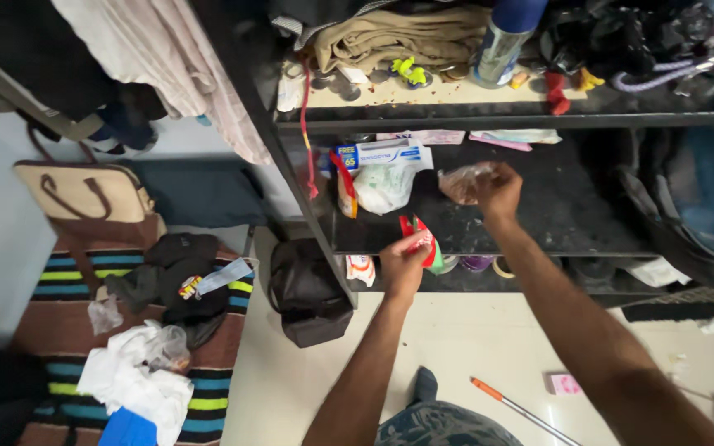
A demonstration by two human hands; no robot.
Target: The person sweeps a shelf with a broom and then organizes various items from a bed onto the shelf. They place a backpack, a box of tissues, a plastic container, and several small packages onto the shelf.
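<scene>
At the middle shelf point(539, 223) of a dark rack, the left hand point(402, 264) gripped a red-and-green packet point(423, 239) at the shelf's front edge, fingers closed around it. The right hand point(497, 188) reached farther in, its fingers pinched on a clear plastic bag point(463, 182) of brownish contents held just above the shelf surface. A white bag point(383, 186) lay on the same shelf, left of both hands. A black bag point(307, 293) sat on the floor beside the rack.
</scene>
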